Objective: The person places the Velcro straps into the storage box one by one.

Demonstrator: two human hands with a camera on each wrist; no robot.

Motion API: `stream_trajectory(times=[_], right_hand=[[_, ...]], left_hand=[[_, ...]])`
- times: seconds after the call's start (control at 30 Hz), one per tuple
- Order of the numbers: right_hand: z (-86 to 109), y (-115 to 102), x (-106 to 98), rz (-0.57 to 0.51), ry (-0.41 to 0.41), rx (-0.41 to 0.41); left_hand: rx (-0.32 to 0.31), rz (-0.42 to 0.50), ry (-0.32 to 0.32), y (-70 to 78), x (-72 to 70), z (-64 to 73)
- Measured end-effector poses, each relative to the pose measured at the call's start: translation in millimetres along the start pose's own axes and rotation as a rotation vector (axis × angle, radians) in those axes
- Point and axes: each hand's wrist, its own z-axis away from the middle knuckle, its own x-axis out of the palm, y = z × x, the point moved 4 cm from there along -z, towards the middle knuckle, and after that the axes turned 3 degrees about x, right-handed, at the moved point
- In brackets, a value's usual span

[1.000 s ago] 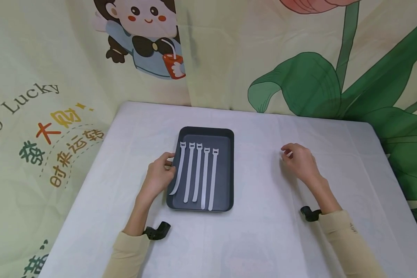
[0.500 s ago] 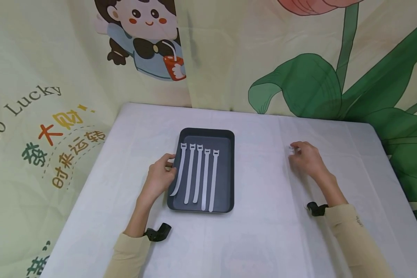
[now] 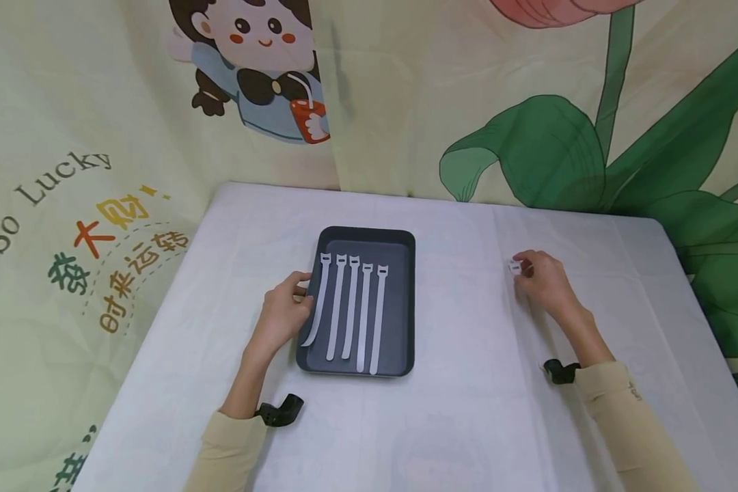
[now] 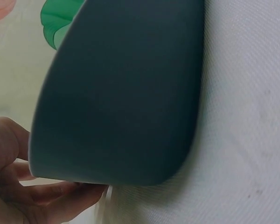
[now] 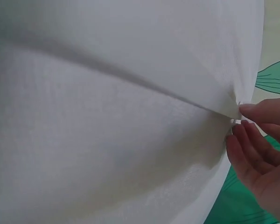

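Note:
A dark grey rectangular tray lies on the table, holding several white hook-and-loop cable ties with slotted heads, side by side lengthwise. My left hand grips the tray's left edge; in the left wrist view the tray's wall fills the middle, and the left hand's fingers lie against its end. Off to the right of the tray, my right hand pinches another white cable tie. Its slotted head pokes out beyond the fingertips; most of its strap is hidden from the head view.
A white cloth covers the table. Behind the table hangs a printed backdrop with a cartoon figure, lettering and green leaves. Each wrist carries a small black camera, such as the left one.
My right hand has shifted a little to the right, and a cable tie's white head has come into sight at its fingertips. The left hand and the tray have stayed in place.

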Motion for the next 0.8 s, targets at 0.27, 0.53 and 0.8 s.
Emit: stream_trajectory(times=[0.27, 0.53, 0.8], right_hand=[[5.7, -7, -6, -0.030, 0.065, -0.075], [10.6, -12, -12, -0.069, 0.114, -0.142], [12.7, -16, -15, -0.076, 0.106, -0.141]], left_hand=[[0.000, -0.011, -0.007, 1.3, -1.2, 1.8], [0.003, -0.007, -0.013, 1.7, -3.1, 0.7], [0.016, -0.017, -0.003, 0.5, -2.4, -0.2]])
